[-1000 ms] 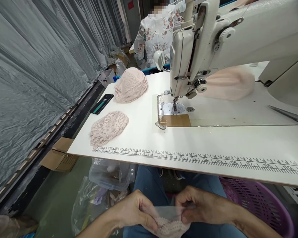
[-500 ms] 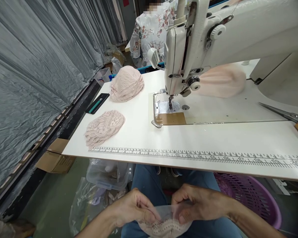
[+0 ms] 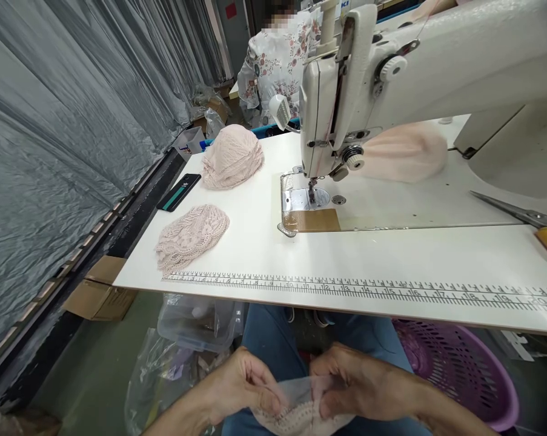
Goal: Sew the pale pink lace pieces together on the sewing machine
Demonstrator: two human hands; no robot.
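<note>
Over my lap, below the table edge, I hold a piece of pale pink lace with a sheer mesh edge (image 3: 307,418). My left hand (image 3: 250,387) pinches its left side between thumb and fingers. On the right side, my right hand (image 3: 359,384) grips the same lace, also closed. The lower part of the lace runs out of the picture. On the table lie a flat pink lace piece (image 3: 192,236) and, behind it, a rounded pile of pink lace (image 3: 233,156). The white sewing machine (image 3: 328,115) stands beyond my hands, with no fabric under its presser foot (image 3: 312,192).
Scissors with yellow handles (image 3: 523,212) lie at the table's right. Peach fabric (image 3: 404,151) rests behind the needle. A black phone-like object (image 3: 179,192) sits at left. Below are a purple basket (image 3: 477,375), a clear bin (image 3: 198,324) and a cardboard box (image 3: 100,290). A person (image 3: 277,60) sits beyond.
My right hand has shifted slightly left along the lace, closer to my left hand. Both hands keep hold of it. The view has moved slightly; the things on the table lie as before.
</note>
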